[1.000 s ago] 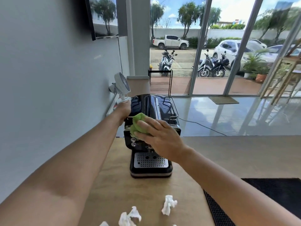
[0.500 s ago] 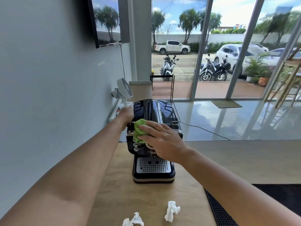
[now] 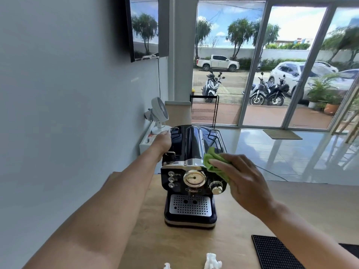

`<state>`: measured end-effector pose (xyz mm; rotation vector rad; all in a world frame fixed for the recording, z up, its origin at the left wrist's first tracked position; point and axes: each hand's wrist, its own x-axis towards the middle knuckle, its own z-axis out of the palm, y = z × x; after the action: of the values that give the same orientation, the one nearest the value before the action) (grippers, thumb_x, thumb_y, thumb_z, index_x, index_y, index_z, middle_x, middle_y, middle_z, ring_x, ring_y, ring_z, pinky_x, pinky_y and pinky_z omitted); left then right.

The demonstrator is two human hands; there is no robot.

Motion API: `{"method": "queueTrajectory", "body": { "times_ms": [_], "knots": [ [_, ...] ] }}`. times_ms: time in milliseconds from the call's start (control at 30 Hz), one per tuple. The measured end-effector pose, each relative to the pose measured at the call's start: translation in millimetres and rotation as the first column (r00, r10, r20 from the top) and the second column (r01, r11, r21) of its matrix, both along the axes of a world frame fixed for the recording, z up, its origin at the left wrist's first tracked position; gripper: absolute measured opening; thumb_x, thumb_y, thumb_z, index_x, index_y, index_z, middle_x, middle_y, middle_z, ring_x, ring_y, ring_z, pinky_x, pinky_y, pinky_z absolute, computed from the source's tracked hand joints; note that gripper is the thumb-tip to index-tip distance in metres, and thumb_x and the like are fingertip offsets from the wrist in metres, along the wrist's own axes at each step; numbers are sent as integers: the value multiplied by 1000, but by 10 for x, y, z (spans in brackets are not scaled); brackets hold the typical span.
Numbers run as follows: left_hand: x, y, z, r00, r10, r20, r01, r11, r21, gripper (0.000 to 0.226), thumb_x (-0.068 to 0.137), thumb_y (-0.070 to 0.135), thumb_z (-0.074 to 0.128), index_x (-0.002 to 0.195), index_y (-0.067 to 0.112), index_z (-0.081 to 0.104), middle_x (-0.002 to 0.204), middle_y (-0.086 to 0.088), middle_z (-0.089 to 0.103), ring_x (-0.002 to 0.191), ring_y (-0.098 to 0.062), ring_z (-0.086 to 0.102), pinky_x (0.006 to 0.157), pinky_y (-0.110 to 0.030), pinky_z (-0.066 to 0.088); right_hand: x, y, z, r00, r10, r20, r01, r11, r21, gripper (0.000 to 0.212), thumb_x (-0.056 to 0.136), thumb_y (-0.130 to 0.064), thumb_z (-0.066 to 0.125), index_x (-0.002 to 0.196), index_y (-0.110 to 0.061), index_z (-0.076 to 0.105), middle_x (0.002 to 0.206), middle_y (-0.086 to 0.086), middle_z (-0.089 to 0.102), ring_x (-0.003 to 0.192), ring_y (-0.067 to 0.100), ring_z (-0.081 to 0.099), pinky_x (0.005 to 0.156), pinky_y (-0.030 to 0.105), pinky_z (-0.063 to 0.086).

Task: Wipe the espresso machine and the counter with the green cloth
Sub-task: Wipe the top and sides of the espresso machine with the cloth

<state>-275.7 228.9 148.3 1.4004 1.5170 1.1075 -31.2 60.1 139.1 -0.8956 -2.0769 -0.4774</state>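
Espresso machine (image 3: 191, 183), dark and glossy with chrome trim, stands on the wooden counter (image 3: 174, 247) close to the grey wall, its front facing the camera. A round gauge (image 3: 194, 178), three small buttons and a chrome knob (image 3: 216, 188) show on the front panel, with the perforated drip tray (image 3: 190, 207) below.

The right hand (image 3: 244, 181) holds the bunched green cloth (image 3: 213, 162) under its fingers and presses it against the machine's upper right front corner, just above the knob. The left hand (image 3: 164, 140) rests against the upper left side of the machine, beside the top rail. Its fingers are hidden behind the hand, so whether they grip the machine cannot be told. The two hands are apart, one on each side of the machine.

Two crumpled white paper scraps (image 3: 212, 262) lie on the counter near the bottom edge. A black ribbed mat (image 3: 275, 253) lies to the right. A small white fan (image 3: 158, 113) stands behind the machine by the wall.
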Motion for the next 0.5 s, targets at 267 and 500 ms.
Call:
{"method": "queueTrajectory", "body": {
  "times_ms": [267,500],
  "knots": [
    [-80,-48,52,999,-26,-44,26,1000,-6,38,104,24,27,132,11,49,137,-2,48,131,-20,38,106,-31,29,-1215,317,377,890,-311,332,413,860,-301,40,86,-10,50,124,-20,59,133,1,47,120,24,36,102,40,30],
    [-38,-92,99,995,-83,-53,79,994,-75,49,101,30,26,148,17,34,153,-2,34,139,-24,32,116,-43,26,-911,134,381,968,83,235,22,911,-412,39,90,-6,55,117,-31,68,118,-15,60,100,13,43,89,30,42]
  ]
}}
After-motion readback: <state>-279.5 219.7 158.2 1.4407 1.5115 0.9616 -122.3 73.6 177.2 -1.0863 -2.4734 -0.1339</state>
